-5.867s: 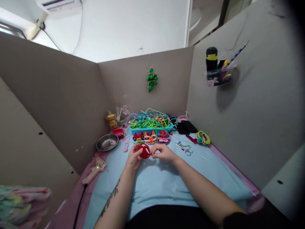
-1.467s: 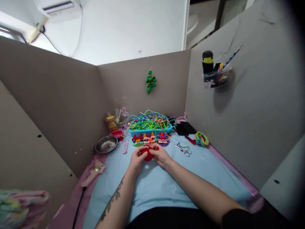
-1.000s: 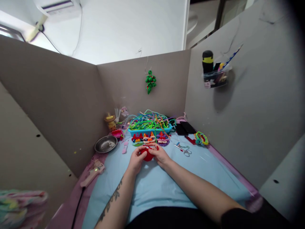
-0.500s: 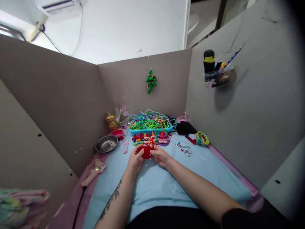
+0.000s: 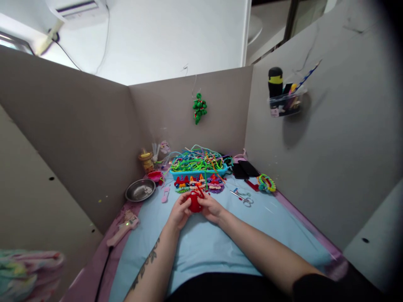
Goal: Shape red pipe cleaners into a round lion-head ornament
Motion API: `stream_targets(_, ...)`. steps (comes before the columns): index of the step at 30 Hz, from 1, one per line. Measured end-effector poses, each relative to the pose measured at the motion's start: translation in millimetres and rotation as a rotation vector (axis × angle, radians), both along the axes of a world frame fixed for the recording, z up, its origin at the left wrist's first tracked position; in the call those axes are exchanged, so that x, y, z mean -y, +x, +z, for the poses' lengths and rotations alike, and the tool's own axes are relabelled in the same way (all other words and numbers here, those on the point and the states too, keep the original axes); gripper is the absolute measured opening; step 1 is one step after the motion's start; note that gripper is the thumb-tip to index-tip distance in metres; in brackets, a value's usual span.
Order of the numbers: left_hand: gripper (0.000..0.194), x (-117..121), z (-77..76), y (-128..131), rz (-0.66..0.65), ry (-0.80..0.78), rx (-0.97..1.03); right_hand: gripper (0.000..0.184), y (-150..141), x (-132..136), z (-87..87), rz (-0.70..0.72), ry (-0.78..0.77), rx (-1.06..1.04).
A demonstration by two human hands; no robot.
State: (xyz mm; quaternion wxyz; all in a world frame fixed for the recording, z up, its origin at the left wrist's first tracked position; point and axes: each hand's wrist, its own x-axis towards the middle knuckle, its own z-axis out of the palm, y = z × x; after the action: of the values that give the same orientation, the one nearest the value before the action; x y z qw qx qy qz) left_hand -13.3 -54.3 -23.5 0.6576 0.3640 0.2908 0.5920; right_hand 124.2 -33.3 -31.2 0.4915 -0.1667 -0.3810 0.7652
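Observation:
Between my two hands is a round red piece that looks soft and fuzzy, with a thin red strip standing up from its top. My left hand grips its left side, thumb on the near face. On the right side my right hand pinches it, with the strip close to the fingers. Just beyond lie several colourful fuzzy pieces with horn-like tips. Behind these, a blue basket overflows with green, blue and orange pipe cleaners. My fingers hide part of the red piece.
Scissors lie to the right, near dark phone-like slabs and a yellow-green ring bundle. At left are a metal bowl holding small white bits, a pink clip-like tool and a corded glue gun. Grey partitions surround the table.
The red piece has shifted slightly right and toward me. Its upright strip now leans left over the top. Both hands keep their hold.

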Motion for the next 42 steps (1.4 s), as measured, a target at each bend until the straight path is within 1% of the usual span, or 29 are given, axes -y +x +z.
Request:
stream_targets(6, 0.036, 0.9, -4.0, 3.7, 0.006, 0.039, -0.065, 0.029, -2.7, -0.9, 2.5, -0.120, -0.087, 0.032)
stream_targets(8, 0.035, 0.7, -6.3, 4.5, 0.028, 0.065, -0.100, 0.028, -2.6, -1.5, 1.9, -0.151, -0.095, 0.058)
stream_targets(11, 0.033, -0.7, -8.4, 4.8, 0.090, 0.108, -0.162, 0.028, -2.6, -3.3, -0.6, -0.158, -0.101, 0.083)
stream_targets(13, 0.033, -2.2, -9.0, 4.4, 0.125, 0.134, -0.201, 0.029, -2.9, -4.7, -2.3, -0.160, -0.093, 0.089)
stream_targets(17, 0.032, -4.6, -11.3, 2.7, 0.150, 0.174, -0.248, 0.031, -3.1, -6.7, -4.1, -0.160, -0.040, 0.135)
stream_targets(22, 0.029, -6.3, -14.5, 0.8, 0.199, 0.196, -0.331, 0.035, -0.3, -6.9, -5.0, -0.186, 0.000, 0.263)
stream_targets(24, 0.031, -7.0, -13.3, 0.6, 0.212, 0.177, -0.313, 0.031, 1.0, -6.8, -4.4, -0.200, 0.015, 0.341)
stream_targets(26, 0.035, -7.4, -10.5, 0.3, 0.226, 0.136, -0.237, 0.031, 2.3, -6.9, -2.8, -0.251, 0.080, 0.376)
stream_targets(28, 0.039, -7.5, -7.4, -0.4, 0.240, 0.093, -0.152, 0.039, 3.9, -7.2, -0.3, -0.339, 0.202, 0.383)
stream_targets(29, 0.040, -7.4, -6.2, -0.9, 0.240, 0.077, -0.125, 0.038, 5.1, -7.2, 1.2, -0.374, 0.267, 0.397)
stream_targets(31, 0.041, -6.9, -5.1, -1.6, 0.225, 0.057, -0.111, 0.025, 8.1, -7.2, 4.9, -0.413, 0.374, 0.469)
stream_targets(33, 0.038, -6.1, -6.0, -1.5, 0.209, 0.056, -0.152, 0.014, 12.3, -7.0, 9.1, -0.450, 0.451, 0.547)
stream_targets(36, 0.031, -3.9, -8.9, 0.8, 0.195, 0.102, -0.317, 0.013, 19.2, -7.5, 14.9, -0.523, 0.594, 0.594)
stream_targets(38, 0.027, -1.9, -10.3, 3.1, 0.147, 0.153, -0.450, 0.011, 22.6, -8.1, 17.2, -0.519, 0.673, 0.606)
stream_targets(40, 0.025, -0.1, -10.8, 4.9, 0.083, 0.187, -0.540, 0.012, 23.7, -8.6, 18.0, -0.489, 0.700, 0.629)
stream_targets(42, 0.025, 1.0, -10.3, 5.6, 0.046, 0.185, -0.548, 0.016, 22.6, -9.0, 17.7, -0.468, 0.675, 0.648)
